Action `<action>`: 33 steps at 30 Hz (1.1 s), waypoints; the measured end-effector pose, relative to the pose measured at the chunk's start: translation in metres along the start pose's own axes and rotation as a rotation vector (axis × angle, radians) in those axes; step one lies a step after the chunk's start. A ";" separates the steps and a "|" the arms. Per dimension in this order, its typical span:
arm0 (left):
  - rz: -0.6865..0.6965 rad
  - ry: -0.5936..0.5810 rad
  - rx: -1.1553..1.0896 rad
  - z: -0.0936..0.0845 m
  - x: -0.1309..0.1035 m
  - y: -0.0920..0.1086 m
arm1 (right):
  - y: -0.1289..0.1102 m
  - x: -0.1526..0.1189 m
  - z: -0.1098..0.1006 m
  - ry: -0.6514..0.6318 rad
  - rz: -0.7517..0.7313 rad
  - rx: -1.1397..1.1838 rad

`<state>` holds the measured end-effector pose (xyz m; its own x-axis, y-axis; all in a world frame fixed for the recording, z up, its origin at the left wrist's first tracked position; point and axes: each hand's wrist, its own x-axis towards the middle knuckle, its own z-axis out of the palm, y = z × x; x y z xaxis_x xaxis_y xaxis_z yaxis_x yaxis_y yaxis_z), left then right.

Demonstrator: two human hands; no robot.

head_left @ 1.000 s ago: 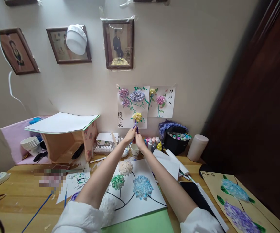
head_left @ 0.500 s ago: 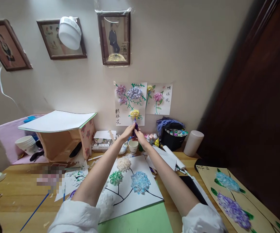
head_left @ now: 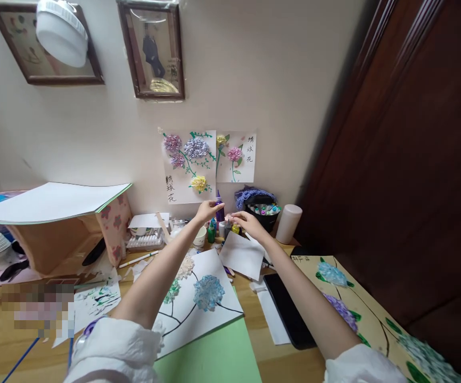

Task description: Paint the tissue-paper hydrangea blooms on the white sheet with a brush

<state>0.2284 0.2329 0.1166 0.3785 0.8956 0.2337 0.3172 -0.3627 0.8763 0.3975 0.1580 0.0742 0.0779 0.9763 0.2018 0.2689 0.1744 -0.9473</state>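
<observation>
My left hand (head_left: 208, 210) grips a purple paint bottle (head_left: 220, 213) with a pointed nozzle, held upright above the back of the table. Just to its right, my right hand (head_left: 247, 221) is apart from the bottle. Its fingertips are drawn together; whether something small is between them I cannot make out. Below my arms lies a white sheet with paper flowers (head_left: 209, 292) in blue, green and cream on black painted stems, on top of a green sheet (head_left: 214, 351). Beyond the hands stand several small paint bottles, among them a green bottle (head_left: 211, 232).
A paper cup (head_left: 200, 237) stands behind the picture. To the right are a black basket (head_left: 263, 215), a white cylinder (head_left: 289, 223), a black tablet (head_left: 288, 314) and a tan flower picture (head_left: 374, 298). A box topped with white sheets (head_left: 55, 201) stands at left.
My right hand has come off the purple bottle and moved right, while my left hand keeps hold of it. The bottle is a little lower. The camera view has turned right.
</observation>
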 end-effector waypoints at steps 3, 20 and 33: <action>0.046 0.016 0.118 0.009 0.010 0.005 | 0.005 -0.011 -0.022 0.059 -0.022 -0.097; -0.158 -0.264 0.583 0.058 0.070 -0.006 | 0.024 -0.031 -0.058 0.136 -0.090 -0.272; -0.197 -0.451 0.556 0.060 0.076 -0.013 | 0.044 -0.028 -0.066 0.131 -0.055 -0.259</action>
<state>0.3053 0.2903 0.0979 0.5513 0.8082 -0.2068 0.7644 -0.3900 0.5134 0.4707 0.1294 0.0436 0.1757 0.9385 0.2974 0.5111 0.1712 -0.8423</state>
